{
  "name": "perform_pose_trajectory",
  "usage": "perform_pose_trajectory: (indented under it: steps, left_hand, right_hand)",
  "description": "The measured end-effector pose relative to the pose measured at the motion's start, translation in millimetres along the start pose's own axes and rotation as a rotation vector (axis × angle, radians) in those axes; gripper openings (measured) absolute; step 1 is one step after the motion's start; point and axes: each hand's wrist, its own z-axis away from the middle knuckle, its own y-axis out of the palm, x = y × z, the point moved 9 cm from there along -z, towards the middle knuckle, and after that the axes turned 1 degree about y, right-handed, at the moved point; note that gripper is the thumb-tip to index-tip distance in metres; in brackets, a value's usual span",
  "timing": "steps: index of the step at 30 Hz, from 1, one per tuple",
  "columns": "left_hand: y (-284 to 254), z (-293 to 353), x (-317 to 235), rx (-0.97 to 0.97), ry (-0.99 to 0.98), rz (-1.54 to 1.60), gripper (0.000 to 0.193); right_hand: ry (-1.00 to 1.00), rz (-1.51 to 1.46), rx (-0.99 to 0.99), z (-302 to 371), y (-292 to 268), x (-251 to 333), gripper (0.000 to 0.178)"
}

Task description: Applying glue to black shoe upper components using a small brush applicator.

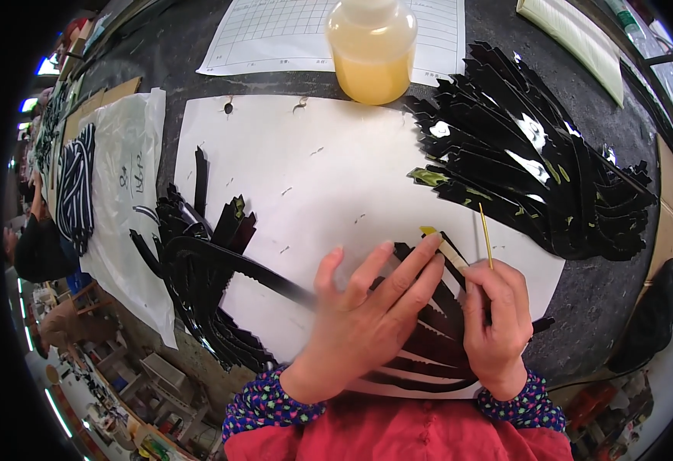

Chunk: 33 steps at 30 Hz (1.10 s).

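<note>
My left hand [375, 315] lies with its fingers stretched out over several dark strips [436, 319] on the white board [275, 154]. Its fingertips press near the upper end of a strip with a pale, beige face [453, 257]. My right hand [497, 323] is closed beside that strip, pinching a thin yellow stick [484, 230] that points up and away from me. The strips fan out beneath both hands, partly hidden by them. A bent black strip [244, 265] reaches from the left heap towards my left hand.
Glossy black notched strips [497, 146] are heaped at the right, and another black heap [198, 284] lies at the left. A bottle of yellowish liquid [372, 65] stands at the board's far edge, by a gridded paper sheet [275, 38]. A plastic bag [125, 200] lies further left.
</note>
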Motion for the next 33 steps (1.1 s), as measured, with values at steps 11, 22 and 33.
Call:
perform_pose_trajectory:
  steps: [11, 22, 33]
  left_hand:
    - [0.5, -0.2, -0.1, 0.019, -0.003, -0.014, 0.051]
    - [3.1, 0.0, 1.7, 0.009, -0.005, -0.018, 0.051]
    - [4.9, 1.8, 0.1, -0.007, 0.023, -0.068, 0.055]
  right_hand:
    - [-0.109, 0.080, -0.037, 0.5, -2.0, 11.0, 0.029]
    - [-0.083, 0.060, -0.036, 0.9, -3.8, 9.3, 0.028]
    - [-0.092, 0.048, -0.028, 1.1, -4.5, 9.4, 0.030]
